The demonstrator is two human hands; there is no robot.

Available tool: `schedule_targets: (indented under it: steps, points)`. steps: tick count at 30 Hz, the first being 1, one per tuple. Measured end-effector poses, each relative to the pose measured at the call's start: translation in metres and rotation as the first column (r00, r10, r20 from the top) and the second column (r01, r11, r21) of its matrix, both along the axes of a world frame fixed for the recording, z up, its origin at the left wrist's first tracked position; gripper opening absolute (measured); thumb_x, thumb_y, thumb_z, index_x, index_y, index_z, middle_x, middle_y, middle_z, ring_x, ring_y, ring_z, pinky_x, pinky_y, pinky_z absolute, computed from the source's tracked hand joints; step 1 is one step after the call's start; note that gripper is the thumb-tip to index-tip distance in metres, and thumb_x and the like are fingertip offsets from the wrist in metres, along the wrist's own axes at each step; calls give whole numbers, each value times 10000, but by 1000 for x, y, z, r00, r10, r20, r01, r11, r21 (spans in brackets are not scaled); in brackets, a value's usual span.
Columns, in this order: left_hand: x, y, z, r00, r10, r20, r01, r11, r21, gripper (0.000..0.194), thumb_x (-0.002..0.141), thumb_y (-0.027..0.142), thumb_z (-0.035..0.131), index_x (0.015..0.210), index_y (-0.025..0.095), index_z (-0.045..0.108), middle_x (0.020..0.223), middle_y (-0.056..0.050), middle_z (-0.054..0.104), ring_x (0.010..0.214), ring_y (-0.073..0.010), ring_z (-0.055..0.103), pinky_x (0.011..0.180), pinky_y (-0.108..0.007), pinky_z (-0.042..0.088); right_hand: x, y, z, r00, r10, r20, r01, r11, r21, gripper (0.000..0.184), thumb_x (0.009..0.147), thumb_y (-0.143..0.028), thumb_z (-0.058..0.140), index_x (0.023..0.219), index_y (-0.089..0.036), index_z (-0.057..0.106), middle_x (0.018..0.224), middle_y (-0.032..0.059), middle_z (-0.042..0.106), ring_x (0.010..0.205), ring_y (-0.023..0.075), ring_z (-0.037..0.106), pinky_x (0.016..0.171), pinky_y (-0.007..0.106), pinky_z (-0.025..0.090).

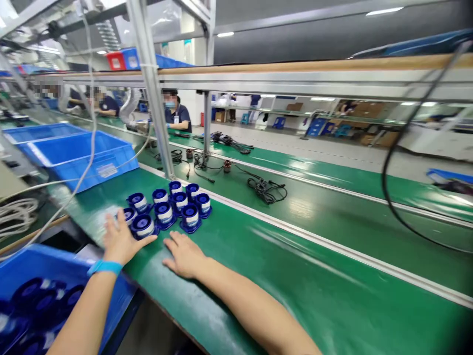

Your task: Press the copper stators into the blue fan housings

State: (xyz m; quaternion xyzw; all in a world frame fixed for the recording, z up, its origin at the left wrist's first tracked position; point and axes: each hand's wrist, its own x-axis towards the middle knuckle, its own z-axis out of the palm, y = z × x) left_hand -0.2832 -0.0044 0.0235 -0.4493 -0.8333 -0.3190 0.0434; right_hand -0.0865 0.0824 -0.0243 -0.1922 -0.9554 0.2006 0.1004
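Several round dark-blue plastic parts with white bands and flat square bases [163, 213] stand close together on the green bench top [236, 246]. At the near left edge of this group is my left hand [123, 239], open, its fingers spread and its thumb stretched toward the nearest part [143, 226]. Whether it touches that part I cannot tell. A light-blue band [105, 267] circles my left wrist. Just in front of the group, my right hand [185, 254] lies low over the bench, open with fingers apart and holding nothing.
A blue bin [74, 264] with more dark-blue parts sits at lower left. Other blue bins [107, 167] stand beyond it. A metal post [151, 88] rises behind the group. Bundled black cables [268, 190] lie on the conveyor belt [314, 212]. A co-worker [179, 116] sits across the line.
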Motion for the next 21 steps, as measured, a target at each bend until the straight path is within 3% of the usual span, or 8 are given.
schedule_targets:
  steps: [2, 5, 8, 11, 14, 16, 18, 21]
  points:
    - [21, 6, 7, 988, -15, -153, 38, 989, 145, 1261, 755, 698, 734, 1635, 105, 52, 1679, -311, 19, 1549, -536, 72, 1208, -756, 174, 31, -1, -8, 995, 71, -67, -66, 995, 70, 628, 1000, -514, 580, 1505, -160, 464, 1618, 164, 376, 1502, 287, 366, 1258, 404, 293]
    - [72, 27, 8, 901, -253, -352, 366, 879, 306, 968, 886, 596, 651, 1626, 185, 182, 1658, -203, 264, 1552, -390, 252, 1273, -595, 261, 92, 12, -13, 982, 117, -150, -92, 982, 165, 474, 988, -481, 602, 1358, -185, 583, 1440, 112, 582, 1331, 244, 543, 1162, 375, 405]
    - [136, 57, -4, 698, -585, -411, 679, 724, 123, 736, 913, 511, 652, 1547, 258, 380, 1540, -139, 488, 1468, -330, 426, 1203, -533, 406, 162, 47, -2, 957, -186, -224, 225, 961, 162, 273, 959, -407, 645, 1155, -218, 672, 1186, 50, 709, 1139, 212, 624, 1065, 363, 442]
    - [197, 77, -30, 438, -863, -253, 832, 495, -251, 731, 826, 517, 758, 1482, 323, 498, 1486, -102, 573, 1395, -349, 520, 1157, -571, 447, 223, 101, 20, 741, -613, -274, 657, 746, 108, 278, 1007, -387, 559, 1182, -193, 653, 1189, 100, 690, 1142, 245, 599, 1045, 419, 432]
    - [234, 84, -62, 236, -961, -142, 864, 274, -421, 861, 734, 633, 806, 1496, 387, 489, 1533, -130, 527, 1401, -420, 505, 1131, -624, 441, 258, 162, 37, 590, -769, -246, 805, 583, 108, 504, 1016, -473, 528, 1426, -179, 519, 1345, 163, 602, 1227, 289, 557, 1076, 483, 406]
    - [241, 87, -82, 161, -957, -242, 880, 250, -403, 872, 771, 731, 711, 1535, 433, 413, 1555, -137, 494, 1400, -435, 500, 1085, -596, 476, 264, 202, 41, 573, -797, -191, 819, 561, 121, 707, 933, -516, 667, 1540, -252, 420, 1478, 164, 506, 1358, 315, 480, 1151, 506, 329]
    - [238, 92, -96, 114, -906, -408, 894, 272, -355, 792, 872, 720, 588, 1570, 460, 317, 1509, -106, 551, 1352, -377, 562, 1050, -508, 511, 262, 235, 39, 595, -794, -125, 803, 582, 124, 887, 801, -470, 828, 1565, -341, 395, 1592, 151, 383, 1477, 355, 351, 1212, 528, 214]
    - [229, 102, -103, 69, -806, -589, 905, 299, -303, 694, 963, 646, 494, 1589, 441, 278, 1365, -46, 676, 1219, -278, 661, 963, -385, 553, 257, 268, 29, 617, -785, -51, 786, 613, 83, 890, 723, -363, 895, 1509, -380, 478, 1588, 148, 395, 1484, 385, 339, 1216, 570, 144]
